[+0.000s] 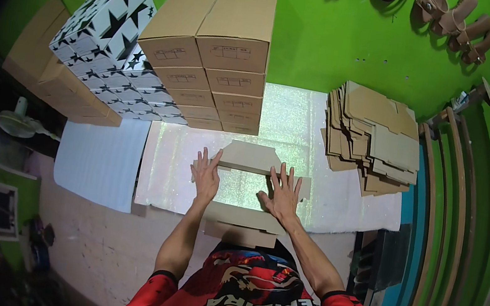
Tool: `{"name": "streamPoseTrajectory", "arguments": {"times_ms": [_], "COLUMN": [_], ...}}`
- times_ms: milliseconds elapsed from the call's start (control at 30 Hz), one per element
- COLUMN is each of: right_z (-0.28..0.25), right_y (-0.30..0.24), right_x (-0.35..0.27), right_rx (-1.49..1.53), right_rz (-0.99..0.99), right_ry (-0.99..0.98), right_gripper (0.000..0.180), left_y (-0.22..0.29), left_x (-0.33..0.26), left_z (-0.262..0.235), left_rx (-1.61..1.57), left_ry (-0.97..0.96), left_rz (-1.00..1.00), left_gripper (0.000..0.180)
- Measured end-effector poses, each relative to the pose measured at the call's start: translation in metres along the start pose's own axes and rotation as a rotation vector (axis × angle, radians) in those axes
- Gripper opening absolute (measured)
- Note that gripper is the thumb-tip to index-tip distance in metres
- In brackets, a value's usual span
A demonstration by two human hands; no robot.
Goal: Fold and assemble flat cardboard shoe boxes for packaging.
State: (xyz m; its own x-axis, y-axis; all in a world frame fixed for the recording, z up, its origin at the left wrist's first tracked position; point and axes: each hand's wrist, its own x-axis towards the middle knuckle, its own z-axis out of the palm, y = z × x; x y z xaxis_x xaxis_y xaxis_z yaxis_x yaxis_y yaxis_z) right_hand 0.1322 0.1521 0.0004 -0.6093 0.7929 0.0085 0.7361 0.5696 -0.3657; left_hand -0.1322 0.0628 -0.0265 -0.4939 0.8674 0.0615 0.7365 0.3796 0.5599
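A brown cardboard piece with slanted upper corners lies on the shimmering table cover, a crease running across it. My left hand rests on its left end, fingers stretched out. At its right end my right hand is spread, fingertips on the board and thumb pointing inward. Neither hand is closed around anything. Between my wrists, at the near table edge, is more folded cardboard; whether it joins the far piece I cannot tell.
Stacked brown boxes and white star-patterned boxes stand at back left. A pile of flat cardboard blanks lies at right. A fan is far left, wooden rails far right. Sandals hang on the green wall.
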Motion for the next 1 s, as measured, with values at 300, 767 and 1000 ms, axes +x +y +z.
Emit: {"name": "streamPoseTrajectory", "arguments": {"times_ms": [300,767,1000], "right_z": [0.005,-0.038,-0.014], "right_y": [-0.022,0.055,0.011], "right_x": [0.007,-0.094,-0.146], "right_rx": [-0.111,-0.160,-0.222], "right_rz": [0.153,0.205,-0.426], "right_ry": [0.075,0.232,0.170], "right_gripper": [0.079,0.062,0.061], "left_y": [0.008,0.001,-0.007], "left_x": [-0.039,-0.039,-0.030], "left_z": [-0.013,-0.012,-0.018], "left_rx": [0.171,0.146,-0.037], "left_ry": [-0.175,-0.149,-0.279], "left_rz": [0.237,0.255,0.203], "left_gripper": [0.072,0.073,0.068]}}
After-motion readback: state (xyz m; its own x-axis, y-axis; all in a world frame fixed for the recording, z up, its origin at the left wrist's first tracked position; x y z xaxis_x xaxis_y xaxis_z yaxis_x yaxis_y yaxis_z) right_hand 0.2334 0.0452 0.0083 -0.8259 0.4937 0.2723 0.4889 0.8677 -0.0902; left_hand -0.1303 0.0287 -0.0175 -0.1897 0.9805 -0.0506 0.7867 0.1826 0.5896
